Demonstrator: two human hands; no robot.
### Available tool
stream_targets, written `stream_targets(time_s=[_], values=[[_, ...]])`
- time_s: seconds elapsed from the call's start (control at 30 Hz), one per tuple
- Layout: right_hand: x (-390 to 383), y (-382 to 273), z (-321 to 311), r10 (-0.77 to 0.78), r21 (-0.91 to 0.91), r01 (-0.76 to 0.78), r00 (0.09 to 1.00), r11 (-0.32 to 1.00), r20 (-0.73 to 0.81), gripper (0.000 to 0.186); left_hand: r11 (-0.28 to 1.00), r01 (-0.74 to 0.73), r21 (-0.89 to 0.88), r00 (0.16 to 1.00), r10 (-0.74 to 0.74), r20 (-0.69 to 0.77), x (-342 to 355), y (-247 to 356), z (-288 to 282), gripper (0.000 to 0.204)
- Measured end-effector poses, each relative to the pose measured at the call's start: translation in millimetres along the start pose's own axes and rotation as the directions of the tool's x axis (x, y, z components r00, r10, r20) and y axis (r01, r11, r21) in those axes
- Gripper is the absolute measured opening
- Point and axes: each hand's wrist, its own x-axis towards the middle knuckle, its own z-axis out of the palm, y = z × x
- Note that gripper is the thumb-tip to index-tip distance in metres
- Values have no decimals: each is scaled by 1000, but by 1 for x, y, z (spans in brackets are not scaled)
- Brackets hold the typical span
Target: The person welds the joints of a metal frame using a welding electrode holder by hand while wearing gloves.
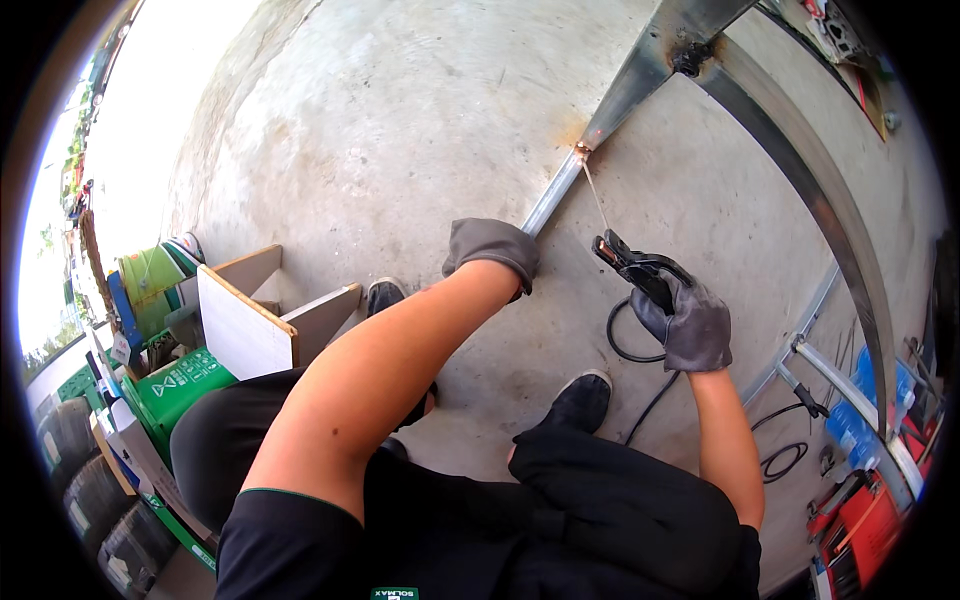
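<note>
My left hand point(492, 250), in a grey-brown work glove, is closed round the near end of a narrow galvanized metal tube point(553, 198). The fingers are partly hidden by the glove's back. In my gloved right hand point(698, 328) is a black welding electrode holder point(640, 268). A thin welding rod point(597, 197) runs from its jaws up to the rusty joint point(583, 151), where its tip appears to touch. That joint links the tube to a wider steel beam point(637, 80). A black cable point(612, 330) loops down from the holder.
A curved steel piece point(815, 160) arches down the right side from a scorched joint. Beyond it lie a blue plastic item point(855, 425) and red tool cases point(862, 530). At left are a white board frame point(245, 315), a green box point(180, 390) and stacked tires point(135, 545).
</note>
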Motion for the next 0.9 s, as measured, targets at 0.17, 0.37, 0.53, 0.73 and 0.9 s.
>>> stream_targets(time_s=[0.17, 0.37, 0.53, 0.73, 0.9], values=[[13, -1, 5, -48, -38, 47, 999, 998, -25, 33, 998, 34, -53, 999, -34, -10, 2, 1, 4, 24], [23, 1, 10, -25, -67, 26, 1000, 997, 15, 34, 996, 19, -88, 1000, -18, 9, 2, 1, 0, 23], [22, 6, 14, 20, -75, -19, 1000, 997, 10, 36, 999, 25, -21, 1000, -26, -8, 10, 1, 10, 24], [20, 5, 13, 17, -58, -17, 1000, 998, 2, 37, 999, 15, -34, 1000, -15, 3, 2, 0, 1, 23], [18, 4, 6, 43, -42, -42, 999, 998, 26, 37, 998, 18, -53, 1000, -18, 11, 2, 0, 1, 23]])
